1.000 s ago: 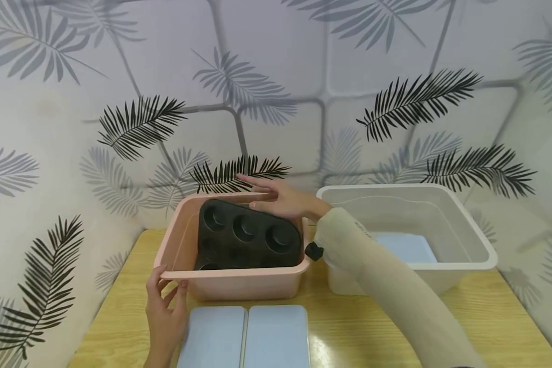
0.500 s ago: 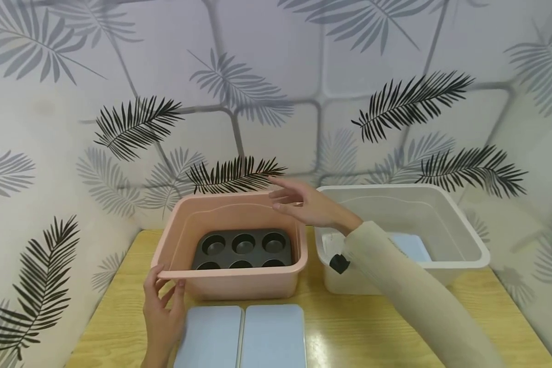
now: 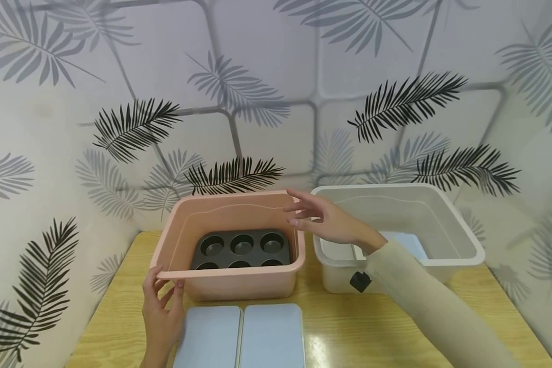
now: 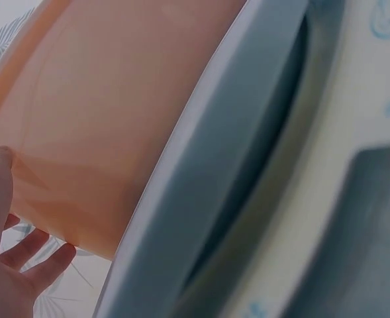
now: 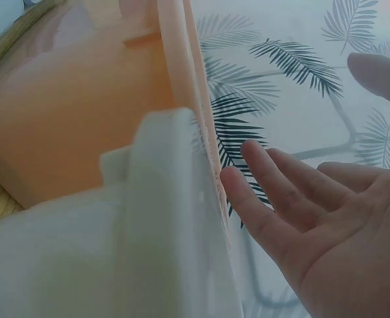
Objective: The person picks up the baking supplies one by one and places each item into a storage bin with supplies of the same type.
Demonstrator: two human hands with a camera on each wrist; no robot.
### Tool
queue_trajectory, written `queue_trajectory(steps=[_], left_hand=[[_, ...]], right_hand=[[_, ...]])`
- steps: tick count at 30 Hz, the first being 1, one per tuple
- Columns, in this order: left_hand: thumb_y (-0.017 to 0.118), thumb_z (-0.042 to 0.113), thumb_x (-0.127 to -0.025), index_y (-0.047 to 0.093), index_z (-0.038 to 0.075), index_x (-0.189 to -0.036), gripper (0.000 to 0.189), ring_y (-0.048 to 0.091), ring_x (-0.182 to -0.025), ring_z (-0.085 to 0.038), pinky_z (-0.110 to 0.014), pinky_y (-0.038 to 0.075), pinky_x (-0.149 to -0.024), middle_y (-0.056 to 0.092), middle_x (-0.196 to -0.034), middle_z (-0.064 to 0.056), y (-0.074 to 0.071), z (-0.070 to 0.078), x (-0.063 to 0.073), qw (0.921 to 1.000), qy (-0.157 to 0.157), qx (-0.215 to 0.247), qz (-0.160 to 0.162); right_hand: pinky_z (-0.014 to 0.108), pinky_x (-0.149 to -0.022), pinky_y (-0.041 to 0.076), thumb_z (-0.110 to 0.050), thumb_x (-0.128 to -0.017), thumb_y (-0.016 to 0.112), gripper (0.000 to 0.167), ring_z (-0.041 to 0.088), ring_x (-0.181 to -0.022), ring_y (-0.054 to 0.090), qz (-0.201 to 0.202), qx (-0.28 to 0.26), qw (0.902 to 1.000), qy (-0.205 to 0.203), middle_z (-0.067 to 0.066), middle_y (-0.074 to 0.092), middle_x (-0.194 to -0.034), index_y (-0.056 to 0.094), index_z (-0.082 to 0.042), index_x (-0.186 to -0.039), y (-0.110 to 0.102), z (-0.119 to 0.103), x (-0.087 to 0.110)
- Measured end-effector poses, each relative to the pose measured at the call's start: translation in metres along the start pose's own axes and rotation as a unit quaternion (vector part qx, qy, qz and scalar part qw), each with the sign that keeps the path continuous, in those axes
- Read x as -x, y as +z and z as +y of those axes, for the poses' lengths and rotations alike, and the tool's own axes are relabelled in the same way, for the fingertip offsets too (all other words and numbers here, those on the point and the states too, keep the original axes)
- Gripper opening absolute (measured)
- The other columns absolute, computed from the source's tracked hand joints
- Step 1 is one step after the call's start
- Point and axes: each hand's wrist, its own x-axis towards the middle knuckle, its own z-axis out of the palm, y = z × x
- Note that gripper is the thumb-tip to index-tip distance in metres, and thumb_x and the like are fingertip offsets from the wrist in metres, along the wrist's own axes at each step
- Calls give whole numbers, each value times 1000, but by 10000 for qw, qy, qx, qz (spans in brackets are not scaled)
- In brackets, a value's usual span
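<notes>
A dark six-cup muffin pan (image 3: 242, 246) lies flat in the pink plastic bin (image 3: 239, 283), its front cups partly hidden by the bin's front wall. My left hand (image 3: 162, 319) holds the bin's front left corner, fingers bent about the rim and thumb against the front wall. In the left wrist view, that hand (image 4: 9, 265) shows only partly. My right hand (image 3: 333, 220) hovers above the gap between the two bins, fingers spread and holding nothing. The right wrist view shows the same hand (image 5: 353, 232) with its palm and loosely extended fingers.
A whitish plastic bin (image 3: 441, 263) stands to the right, with a light blue flat item (image 3: 407, 245) inside. Two light blue flat rectangular items (image 3: 272, 335) lie side by side on the wooden table (image 3: 349, 327). Behind is a leaf-patterned wall (image 3: 276, 61).
My right hand has let go of the tilted muffin pan, which now lies flat in the pink bin. That hand has moved right. My left hand stays at the bin's corner.
</notes>
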Motion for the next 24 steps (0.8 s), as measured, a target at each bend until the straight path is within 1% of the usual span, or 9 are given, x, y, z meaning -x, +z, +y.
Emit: queue_trajectory(steps=[3,5,9,13,15,17,18,21,24], left_hand=[[69,-3,-104,45,9,-161,63,57,-125,4,-2,50,-97,56,-150,-14,0,1,-1,10000,8,49,3],[69,-3,-104,45,9,-161,63,57,-125,4,-2,50,-97,56,-149,-14,-1,2,-1,10000,6,61,2],[69,-3,-104,45,8,-161,63,56,-125,5,-2,50,-97,56,-150,-12,-2,3,-1,10000,-43,52,11],[69,-3,-104,45,8,-160,63,57,-124,4,-2,50,-97,54,-150,-4,-3,3,0,9999,-102,79,43],[69,-4,-104,45,8,-160,63,57,-124,3,-2,51,-97,53,-149,2,-3,2,0,9999,-110,114,53],[69,-4,-103,45,7,-160,62,58,-123,2,-2,51,-96,51,-147,7,-3,2,1,9998,-115,146,47],[69,-4,-103,45,7,-160,62,58,-123,2,-2,51,-96,51,-146,8,-3,3,1,9998,-122,156,46],[68,-4,-104,45,7,-160,62,58,-124,2,-2,51,-96,52,-147,6,-2,4,1,9997,-132,181,33],[68,-4,-104,44,8,-161,63,57,-124,2,-2,50,-97,55,-147,-3,-1,5,0,9998,-82,178,-33]], right_hand=[[58,-125,49,-24,-110,66,75,36,-143,64,74,2,10000,20,13,62,-159,28,-16,-175,0,0,11],[58,-124,49,-25,-110,68,76,37,-143,64,85,-25,10000,-36,13,62,-159,29,-17,-175,1,0,19],[59,-119,53,-21,-108,69,78,40,-141,65,52,-88,9996,-246,15,61,-159,28,-14,-174,7,3,35],[56,-120,54,-18,-105,71,80,35,-139,66,168,-10,9993,-329,13,61,-159,31,-19,-174,11,6,50],[52,-120,54,-17,-104,74,81,33,-139,67,244,141,9989,-378,12,61,-159,32,-21,-174,13,8,58],[50,-119,55,-16,-102,76,83,33,-138,67,312,287,9982,-434,11,62,-158,33,-22,-173,14,9,66],[51,-118,56,-15,-101,77,84,34,-138,67,344,304,9979,-461,12,62,-158,34,-21,-173,15,9,70],[49,-116,58,-15,-99,80,86,31,-136,68,477,479,9965,-497,10,65,-154,35,-21,-172,17,10,83],[43,-114,60,-12,-97,82,86,24,-135,69,679,567,9947,-530,10,67,-151,38,-20,-171,16,14,96]])
